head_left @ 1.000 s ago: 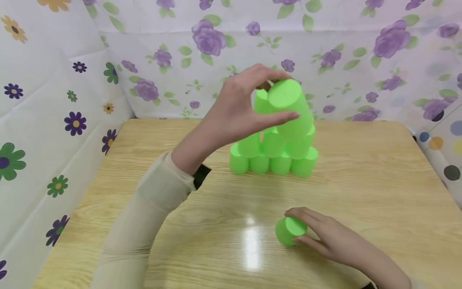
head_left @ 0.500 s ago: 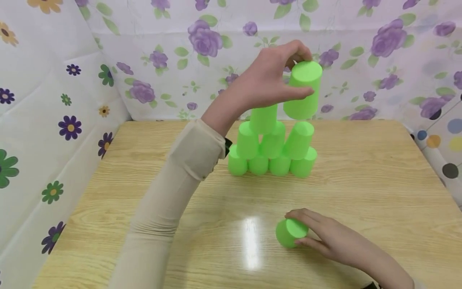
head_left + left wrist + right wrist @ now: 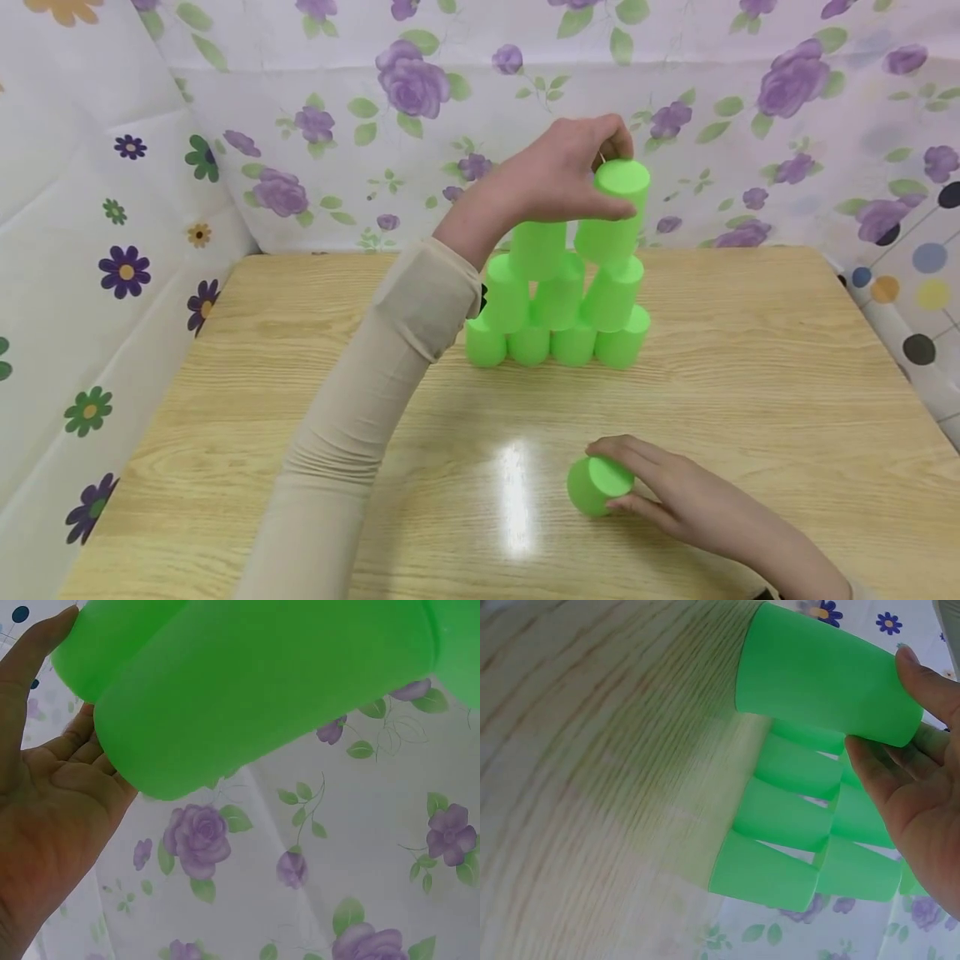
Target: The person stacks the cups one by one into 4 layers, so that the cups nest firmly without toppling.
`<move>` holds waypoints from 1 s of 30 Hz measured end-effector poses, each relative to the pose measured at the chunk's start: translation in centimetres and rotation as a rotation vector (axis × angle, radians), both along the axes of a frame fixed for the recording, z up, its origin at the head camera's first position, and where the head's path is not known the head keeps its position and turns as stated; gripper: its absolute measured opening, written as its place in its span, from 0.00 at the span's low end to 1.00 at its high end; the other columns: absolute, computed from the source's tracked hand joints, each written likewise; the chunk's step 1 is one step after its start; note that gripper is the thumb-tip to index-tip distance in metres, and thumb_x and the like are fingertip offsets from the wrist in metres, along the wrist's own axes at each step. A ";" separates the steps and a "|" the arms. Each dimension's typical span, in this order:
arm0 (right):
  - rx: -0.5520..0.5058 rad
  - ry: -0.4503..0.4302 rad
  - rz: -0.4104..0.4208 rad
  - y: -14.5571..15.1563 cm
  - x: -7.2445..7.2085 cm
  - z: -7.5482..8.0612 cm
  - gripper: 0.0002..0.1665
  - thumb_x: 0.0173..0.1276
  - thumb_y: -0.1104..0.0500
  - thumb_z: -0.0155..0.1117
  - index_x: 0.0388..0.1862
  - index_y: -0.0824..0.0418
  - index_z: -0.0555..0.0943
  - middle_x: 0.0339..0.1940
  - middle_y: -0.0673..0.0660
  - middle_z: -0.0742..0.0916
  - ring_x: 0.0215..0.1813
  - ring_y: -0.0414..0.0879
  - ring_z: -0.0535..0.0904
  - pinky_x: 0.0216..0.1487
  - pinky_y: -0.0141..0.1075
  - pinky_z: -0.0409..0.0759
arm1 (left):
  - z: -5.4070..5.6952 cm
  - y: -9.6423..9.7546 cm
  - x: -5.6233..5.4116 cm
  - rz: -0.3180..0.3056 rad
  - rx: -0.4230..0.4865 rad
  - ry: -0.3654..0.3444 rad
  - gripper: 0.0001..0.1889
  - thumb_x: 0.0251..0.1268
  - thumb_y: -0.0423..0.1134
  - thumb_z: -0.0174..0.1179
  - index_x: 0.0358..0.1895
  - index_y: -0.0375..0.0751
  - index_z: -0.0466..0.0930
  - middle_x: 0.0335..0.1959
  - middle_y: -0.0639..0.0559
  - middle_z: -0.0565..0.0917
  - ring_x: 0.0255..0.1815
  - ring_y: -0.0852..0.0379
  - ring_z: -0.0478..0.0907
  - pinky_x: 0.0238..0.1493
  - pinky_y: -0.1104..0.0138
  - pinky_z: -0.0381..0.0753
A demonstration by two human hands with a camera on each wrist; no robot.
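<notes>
My left hand holds an upside-down green cup between thumb and fingers, over the right side of a cup stack. Beside it on the third level stands another green cup, which looms large as the nearer cup in the left wrist view. Whether the held cup touches the row below, I cannot tell. Three cups form the second row; several make up the bottom row. Closer to me, my right hand grips an upside-down green cup standing on the table.
A wood-grain table carries the stack near its back. Behind it hangs a white cloth with purple flowers. Patterned sheets also close off the left side and right side.
My left hand first carried its cup up and to the right, clear of the stack, then lowered it over the second row's right side. The right hand and its cup stay put.
</notes>
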State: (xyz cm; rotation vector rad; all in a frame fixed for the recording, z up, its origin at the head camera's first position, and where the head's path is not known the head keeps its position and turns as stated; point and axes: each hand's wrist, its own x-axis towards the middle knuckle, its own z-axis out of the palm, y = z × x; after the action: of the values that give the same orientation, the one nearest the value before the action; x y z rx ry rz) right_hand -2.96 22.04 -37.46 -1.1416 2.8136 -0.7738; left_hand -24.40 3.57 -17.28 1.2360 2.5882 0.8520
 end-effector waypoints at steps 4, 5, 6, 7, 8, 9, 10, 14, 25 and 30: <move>-0.017 -0.022 0.004 0.1 -0.1 0.0 0.29 0.64 0.51 0.62 0.63 0.52 0.68 0.55 0.42 0.76 0.50 0.35 0.76 0.48 0.33 0.80 | -0.2 -0.1 -0.2 -0.007 -0.032 0.011 0.23 0.54 0.43 0.67 0.50 0.40 0.68 0.47 0.53 0.76 0.47 0.61 0.72 0.48 0.77 0.70; -0.021 -0.026 0.005 0.1 -0.1 0.0 0.29 0.64 0.51 0.62 0.64 0.52 0.68 0.55 0.42 0.76 0.50 0.35 0.76 0.48 0.33 0.80 | -0.2 -0.1 -0.2 -0.009 -0.039 0.007 0.23 0.54 0.43 0.67 0.50 0.40 0.68 0.47 0.53 0.76 0.47 0.61 0.72 0.48 0.77 0.70; -0.025 -0.029 0.007 0.1 -0.1 0.0 0.30 0.64 0.51 0.62 0.64 0.52 0.67 0.55 0.42 0.76 0.50 0.35 0.76 0.48 0.33 0.80 | -0.3 -0.1 -0.2 -0.012 -0.049 0.009 0.23 0.54 0.42 0.67 0.50 0.40 0.68 0.47 0.53 0.76 0.47 0.61 0.71 0.48 0.77 0.70; -0.029 -0.028 0.010 0.1 -0.1 -0.1 0.30 0.64 0.51 0.62 0.64 0.52 0.67 0.55 0.42 0.76 0.50 0.35 0.76 0.48 0.33 0.80 | -0.3 -0.2 -0.3 -0.018 -0.058 0.018 0.23 0.54 0.42 0.67 0.50 0.40 0.69 0.46 0.53 0.76 0.47 0.62 0.71 0.48 0.78 0.70; -0.032 -0.025 0.011 0.2 -0.1 -0.1 0.30 0.64 0.51 0.62 0.64 0.52 0.67 0.55 0.42 0.76 0.50 0.35 0.76 0.48 0.33 0.80 | -0.4 -0.1 -0.3 -0.024 -0.066 0.022 0.23 0.54 0.42 0.67 0.50 0.40 0.69 0.45 0.53 0.76 0.46 0.62 0.71 0.47 0.78 0.70; -0.036 -0.020 0.014 0.2 -0.1 -0.1 0.30 0.64 0.52 0.63 0.64 0.52 0.67 0.55 0.42 0.76 0.50 0.35 0.76 0.49 0.34 0.80 | -0.5 -0.1 -0.3 -0.031 -0.076 0.030 0.22 0.55 0.42 0.67 0.49 0.39 0.69 0.45 0.53 0.76 0.45 0.62 0.71 0.47 0.78 0.70; -0.038 -0.016 0.016 0.2 -0.1 -0.2 0.30 0.64 0.52 0.63 0.64 0.51 0.67 0.55 0.42 0.76 0.50 0.36 0.76 0.49 0.34 0.80 | -0.5 -0.2 -0.3 -0.036 -0.087 0.039 0.22 0.54 0.42 0.67 0.49 0.39 0.69 0.44 0.54 0.76 0.44 0.63 0.71 0.46 0.78 0.70; -0.052 -0.010 0.023 0.3 -0.1 -0.3 0.31 0.63 0.52 0.63 0.64 0.52 0.67 0.55 0.42 0.76 0.50 0.36 0.76 0.49 0.33 0.79 | -0.7 -0.2 -0.4 -0.047 -0.114 0.061 0.23 0.53 0.44 0.68 0.48 0.40 0.71 0.44 0.54 0.77 0.44 0.64 0.72 0.47 0.79 0.70; -0.099 -0.033 0.014 0.3 -0.1 -0.5 0.32 0.61 0.53 0.65 0.64 0.51 0.68 0.54 0.40 0.77 0.49 0.34 0.76 0.48 0.31 0.78 | -0.9 -0.3 -0.9 -0.061 -0.136 0.056 0.25 0.51 0.47 0.70 0.49 0.40 0.71 0.48 0.54 0.78 0.49 0.63 0.73 0.50 0.79 0.69; -0.115 -0.045 0.014 0.4 -0.1 -0.6 0.33 0.61 0.53 0.66 0.64 0.50 0.67 0.53 0.40 0.77 0.49 0.34 0.76 0.47 0.30 0.79 | -0.7 0.0 -1.1 -0.059 -0.182 0.039 0.28 0.52 0.48 0.69 0.53 0.41 0.69 0.53 0.51 0.77 0.53 0.60 0.73 0.53 0.77 0.69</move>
State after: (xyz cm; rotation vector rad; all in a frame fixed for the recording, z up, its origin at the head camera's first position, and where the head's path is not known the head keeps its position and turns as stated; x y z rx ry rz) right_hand -3.06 22.40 -38.08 -1.1421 2.7537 -0.9596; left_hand -25.53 3.61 -18.01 1.2809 2.5769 0.5726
